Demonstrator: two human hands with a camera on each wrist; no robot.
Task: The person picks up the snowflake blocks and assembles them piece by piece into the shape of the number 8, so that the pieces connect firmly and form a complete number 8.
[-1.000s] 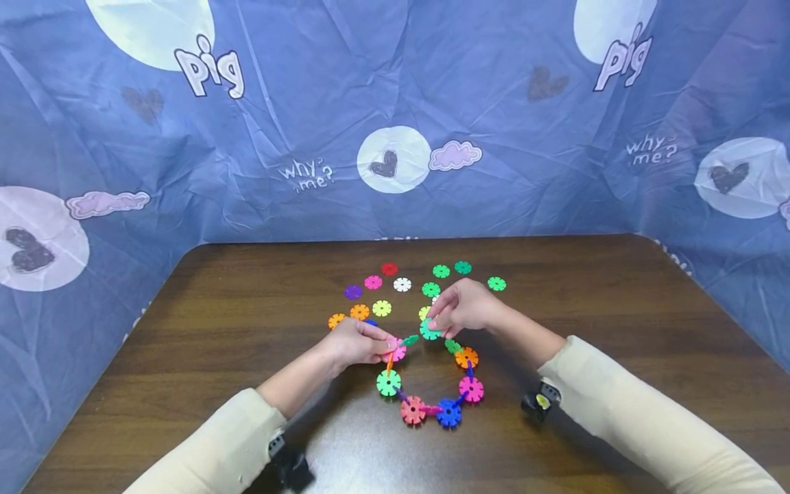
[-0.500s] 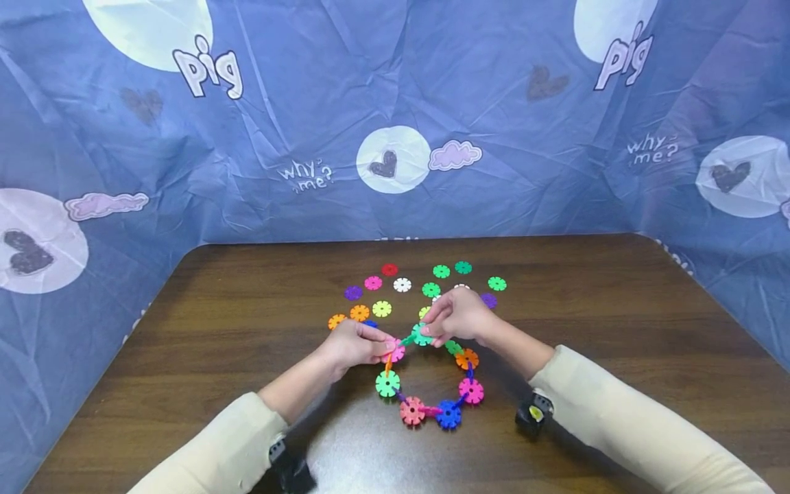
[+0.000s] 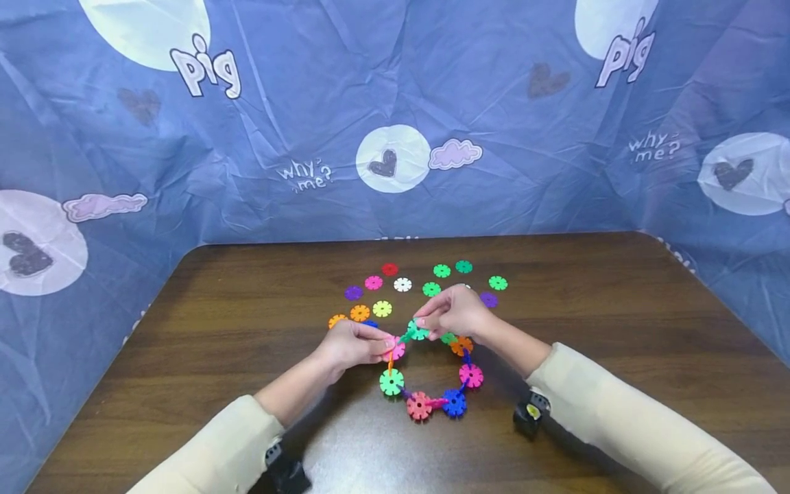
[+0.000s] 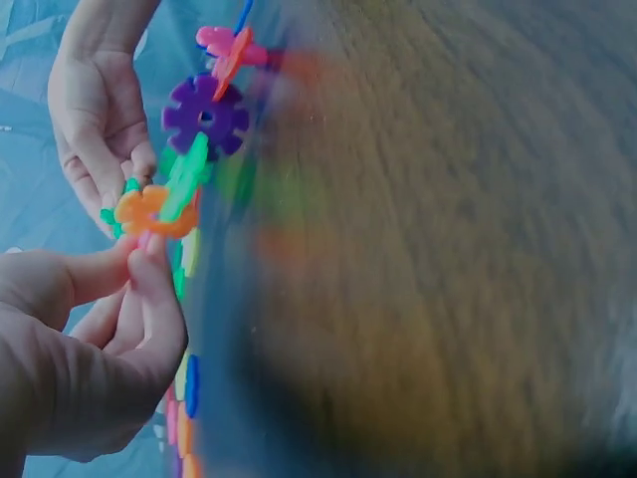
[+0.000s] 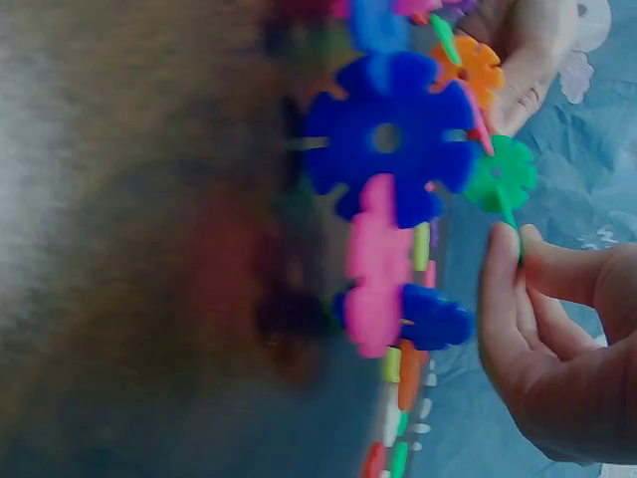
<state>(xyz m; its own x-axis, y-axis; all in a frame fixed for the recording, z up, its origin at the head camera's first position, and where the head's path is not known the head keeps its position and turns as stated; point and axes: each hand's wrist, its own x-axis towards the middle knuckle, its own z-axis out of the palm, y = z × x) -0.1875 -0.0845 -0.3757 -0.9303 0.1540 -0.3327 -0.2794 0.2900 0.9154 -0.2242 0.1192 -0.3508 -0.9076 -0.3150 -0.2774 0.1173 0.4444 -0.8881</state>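
Note:
My left hand pinches a pink snowflake disc at the left end of a curved chain of interlocking discs. A green disc extends from the pink one. My right hand pinches a teal-green disc that meets it; how deep their slots engage is hard to tell. Around the near side run a light green disc, a coral disc, a blue disc and an orange disc. Right fingers partly hide the gap between the teal disc and the chain's right end.
Loose discs lie flat beyond the hands, among them a red disc, a white disc, a yellow disc and a purple disc. The brown table meets a blue printed cloth at its back.
My right hand has moved left with the teal-green disc, bringing it against the green disc by the pink one. The chain's near and right parts have shifted slightly up in view.

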